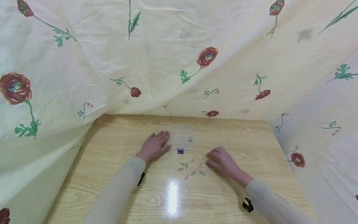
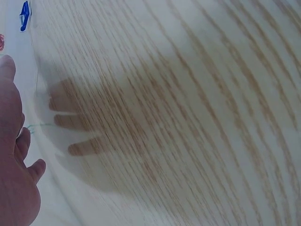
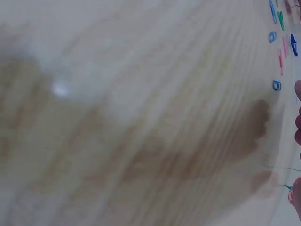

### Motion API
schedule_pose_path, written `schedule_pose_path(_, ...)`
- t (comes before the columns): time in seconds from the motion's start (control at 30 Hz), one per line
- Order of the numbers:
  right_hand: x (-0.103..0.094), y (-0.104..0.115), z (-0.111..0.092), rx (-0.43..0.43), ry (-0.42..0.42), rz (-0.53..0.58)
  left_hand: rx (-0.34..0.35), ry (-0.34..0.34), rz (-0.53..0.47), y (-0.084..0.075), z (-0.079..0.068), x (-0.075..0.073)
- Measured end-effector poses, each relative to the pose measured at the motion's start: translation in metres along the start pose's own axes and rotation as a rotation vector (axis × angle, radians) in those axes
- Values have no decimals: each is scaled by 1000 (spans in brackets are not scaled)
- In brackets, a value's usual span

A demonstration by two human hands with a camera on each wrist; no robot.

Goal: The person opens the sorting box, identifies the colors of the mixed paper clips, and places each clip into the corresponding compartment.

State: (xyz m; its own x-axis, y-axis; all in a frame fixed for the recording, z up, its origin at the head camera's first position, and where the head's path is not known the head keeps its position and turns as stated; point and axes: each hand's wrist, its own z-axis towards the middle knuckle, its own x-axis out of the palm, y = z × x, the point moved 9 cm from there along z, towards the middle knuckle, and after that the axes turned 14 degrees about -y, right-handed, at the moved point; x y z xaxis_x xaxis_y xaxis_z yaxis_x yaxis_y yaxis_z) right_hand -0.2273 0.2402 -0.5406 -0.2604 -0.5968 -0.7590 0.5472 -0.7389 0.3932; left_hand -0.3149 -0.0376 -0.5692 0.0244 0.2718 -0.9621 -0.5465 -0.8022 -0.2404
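A clear plastic box (image 1: 181, 130) lies on the table, with a blue paper clip (image 1: 190, 140) inside its front right part. At the front edge of the box is a small dark-blue clasp-like piece (image 1: 180, 151). My left hand (image 1: 153, 147) rests at the box's left side, fingers spread and fairly straight, holding nothing. To the right, my right hand (image 1: 222, 160) hovers low with loosely bent fingers, beside another blue paper clip (image 1: 208, 166). That clip appears to lie on the table, apart from the fingers (image 3: 297, 127) in the right wrist view.
In front of the box lie several loose paper clips: green ones (image 1: 181, 169), pink ones (image 1: 186, 178) and blue ones (image 1: 202, 173). The wooden table (image 1: 218, 202) is bordered at the back and sides by a flowered cloth (image 1: 162, 62).
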Motion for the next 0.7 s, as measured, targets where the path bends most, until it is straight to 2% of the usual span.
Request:
schedule_pose_path(0.3,2,0,-16,58,50,-45,3,-6,8,1,0,1)
schedule_pose_path(0.5,2,2,-27,-7,23,-61,-5,-15,2,-2,-2,1)
schedule_pose_path(0.7,2,0,-27,-37,-7,-69,-4,-27,2,-3,-2,-3)
